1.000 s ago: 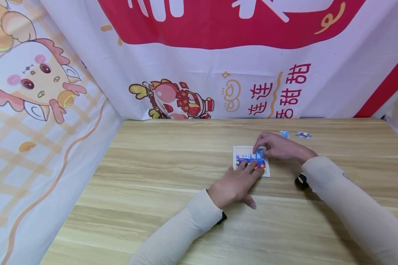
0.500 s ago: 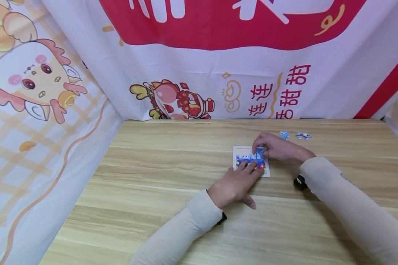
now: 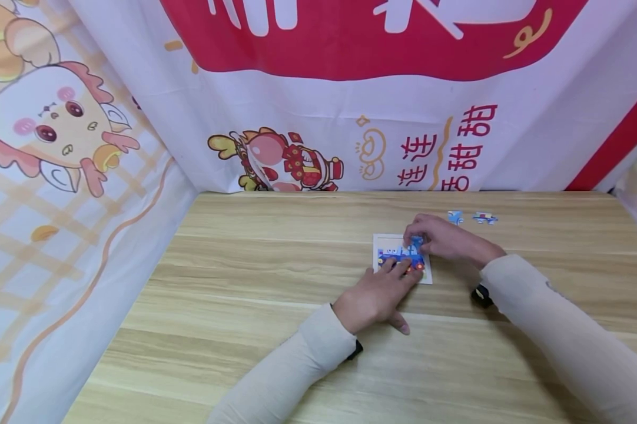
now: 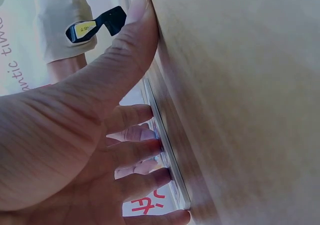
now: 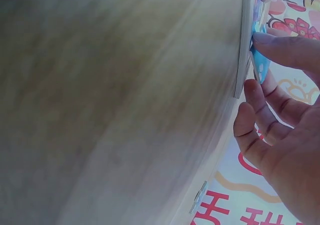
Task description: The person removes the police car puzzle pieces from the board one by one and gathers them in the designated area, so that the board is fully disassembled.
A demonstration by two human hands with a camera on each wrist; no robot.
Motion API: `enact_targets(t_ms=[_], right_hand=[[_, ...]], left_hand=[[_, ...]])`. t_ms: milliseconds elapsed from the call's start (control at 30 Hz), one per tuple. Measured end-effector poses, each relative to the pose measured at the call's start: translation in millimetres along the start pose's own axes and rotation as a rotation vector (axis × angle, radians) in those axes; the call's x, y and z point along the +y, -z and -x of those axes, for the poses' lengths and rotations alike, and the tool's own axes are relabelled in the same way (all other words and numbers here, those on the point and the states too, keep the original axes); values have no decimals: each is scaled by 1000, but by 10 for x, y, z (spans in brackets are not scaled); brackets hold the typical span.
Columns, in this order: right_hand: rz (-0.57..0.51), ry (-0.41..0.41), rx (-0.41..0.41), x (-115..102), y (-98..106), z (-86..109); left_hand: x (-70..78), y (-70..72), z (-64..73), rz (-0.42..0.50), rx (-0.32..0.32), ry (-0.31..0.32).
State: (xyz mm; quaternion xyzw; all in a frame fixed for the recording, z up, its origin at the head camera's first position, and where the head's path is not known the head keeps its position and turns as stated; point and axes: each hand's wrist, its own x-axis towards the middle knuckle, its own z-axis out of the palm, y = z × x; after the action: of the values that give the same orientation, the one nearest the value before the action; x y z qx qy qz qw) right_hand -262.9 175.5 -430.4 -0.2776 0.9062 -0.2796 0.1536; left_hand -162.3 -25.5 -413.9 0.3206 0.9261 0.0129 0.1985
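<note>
A small white-framed jigsaw puzzle with a blue vehicle picture lies on the table. My left hand rests on its lower part, fingers extended and spread over the picture, thumb out to the side. In the left wrist view, fingertips meet the puzzle board's edge. At the puzzle's upper right corner, my right hand pinches a light blue puzzle piece between thumb and fingers. The right wrist view shows this piece tilted up from the board, its lower end at the picture. My fingers partly hide the corner.
Two loose puzzle pieces lie beyond my right hand near the table's back: a light blue one and a multicoloured one. A printed cloth hangs behind the wood-grain table. Black wrist devices sit under both cuffs.
My right fingers shift slightly at the upper right corner, with the blue piece still pinched. My left hand stays where it was on the puzzle.
</note>
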Motion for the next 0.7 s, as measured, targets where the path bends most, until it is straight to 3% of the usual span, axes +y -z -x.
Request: enact_targets(t_ms=[700], right_hand=[[-54, -19, 45, -10, 1, 44]], left_hand=[[25, 3, 21, -47, 14, -1]])
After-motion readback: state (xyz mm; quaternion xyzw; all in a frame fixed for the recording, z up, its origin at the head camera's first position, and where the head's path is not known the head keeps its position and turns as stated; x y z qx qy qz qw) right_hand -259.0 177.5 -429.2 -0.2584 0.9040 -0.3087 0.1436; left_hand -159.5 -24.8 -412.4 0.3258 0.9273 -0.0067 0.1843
